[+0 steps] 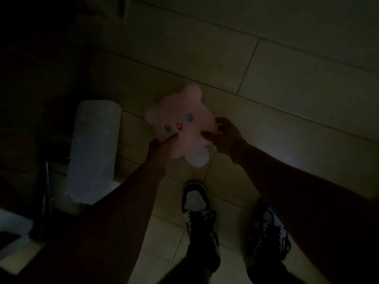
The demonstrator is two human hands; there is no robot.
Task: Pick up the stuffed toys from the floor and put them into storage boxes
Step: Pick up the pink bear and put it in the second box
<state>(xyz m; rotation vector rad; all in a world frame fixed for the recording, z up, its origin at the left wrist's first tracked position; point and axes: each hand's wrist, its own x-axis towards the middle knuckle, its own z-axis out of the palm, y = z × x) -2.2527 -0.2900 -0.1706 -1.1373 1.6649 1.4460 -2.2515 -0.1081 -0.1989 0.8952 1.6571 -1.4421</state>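
Observation:
A pale pink stuffed toy [182, 121] with two rounded ears, blue eyes and a small red nose hangs above the tiled floor in the middle of the dim head view. My left hand [162, 147] grips its lower left side, thumb on the front below the face. My right hand [222, 136] pinches its right side, thumb in front and fingers curled behind. The toy faces me, tilted with its ears pointing up and away.
A tall pale translucent container [93, 148] stands on the floor left of the toy. My two black-and-white sneakers [196, 208] stand on the light floor tiles [287, 83] below the toy. Dark furniture fills the left side, with a white surface [12, 220] at the lower left.

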